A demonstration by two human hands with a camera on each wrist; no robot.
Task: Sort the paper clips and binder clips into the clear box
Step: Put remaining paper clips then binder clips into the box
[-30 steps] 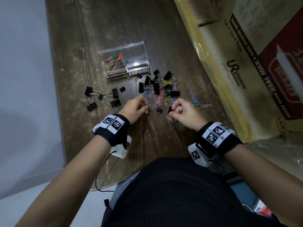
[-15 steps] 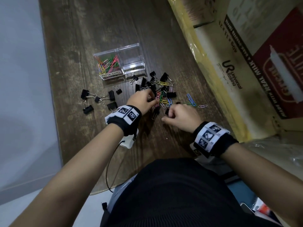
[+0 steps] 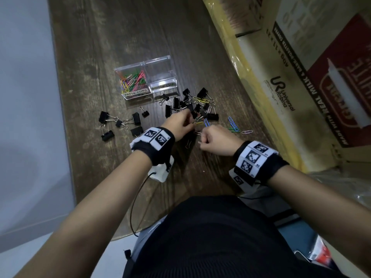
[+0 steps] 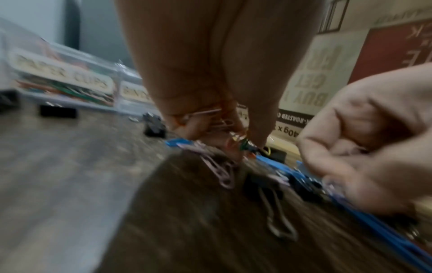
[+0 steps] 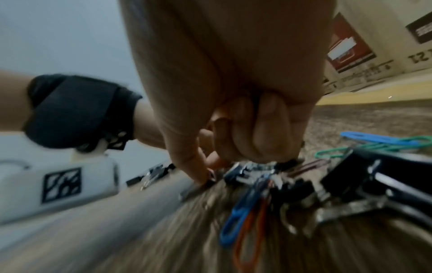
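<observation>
This looks like a storeroom or a back corner of a home. To the right of the right hand (image 3: 215, 140), large printed cardboard shipping cartons (image 3: 313, 77) crowd a dark wood-grain tabletop (image 3: 120, 37), while a plain pale wall (image 3: 24, 97) stands left of the left hand (image 3: 178, 125).

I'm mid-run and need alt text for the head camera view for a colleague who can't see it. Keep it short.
Both hands work in a mixed pile of clips on a dark wooden table: the left hand pinches paper clips, the right hand is curled beside it. Beyond them the clear box holds coloured paper clips in its left compartment only; loose black binder clips lie left.
</observation>
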